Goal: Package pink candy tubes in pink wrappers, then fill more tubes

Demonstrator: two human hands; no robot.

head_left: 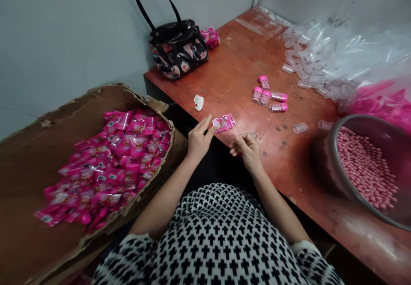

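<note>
My left hand (198, 139) pinches a pink printed packet (224, 123) between thumb and fingers, just above the near edge of the red-brown table (237, 62). My right hand (248, 149) hovers close beside it with fingers curled together; whether anything is in them I cannot make out. Both hands sit over the table's front edge, above my lap in a black-and-white patterned top.
A cardboard box (38, 148) heaped with pink packets (115, 156) stands at my left. Filled pink tubes (268, 96) lie mid-table, clear empty tubes (308, 62) and plastic bags at the back right. A metal bowl (340, 126) of pink candies (366, 165) is at right. A black bag (176, 47) sits at the far edge.
</note>
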